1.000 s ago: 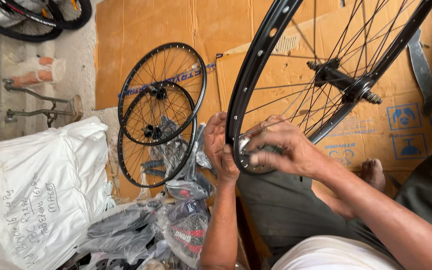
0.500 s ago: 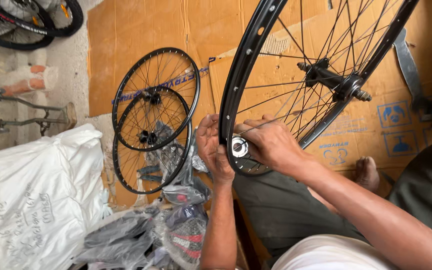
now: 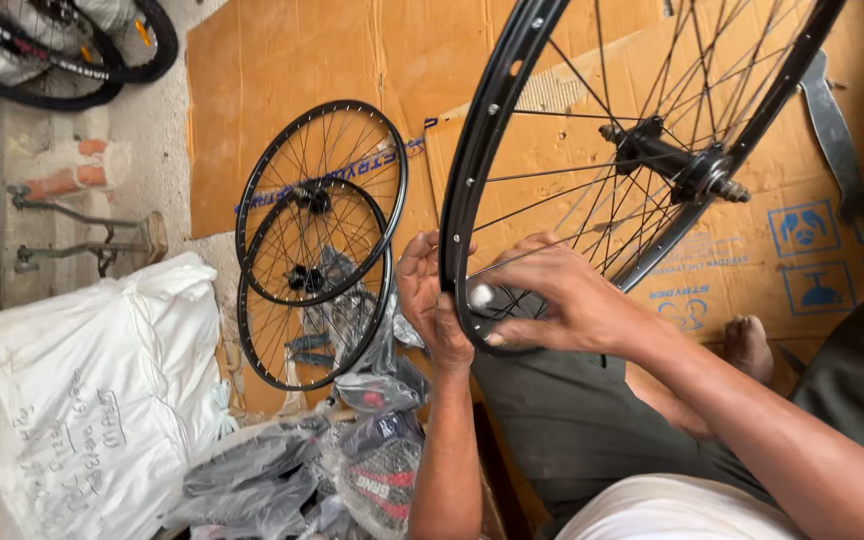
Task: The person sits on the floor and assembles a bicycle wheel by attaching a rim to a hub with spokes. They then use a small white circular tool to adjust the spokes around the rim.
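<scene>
Both hands grasp the large black spoked bicycle wheel rim [image 3: 472, 190] at frame centre: left hand [image 3: 430, 300] outside, right hand [image 3: 562, 300] pinching a small white piece [image 3: 480, 295].

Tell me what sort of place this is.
Probably a small bicycle repair or wheel-building workshop. Both hands, left hand and right hand, grip a spoked wheel rim; three more bare wheels lean against flattened cardboard, and tyred wheels stand behind.

Both hands, left [image 3: 430, 300] & right [image 3: 562, 300], grip black wheel rim [image 3: 472, 170] btm edge; two spare wheels [image 3: 317, 240] at 9 o'clock.
</scene>
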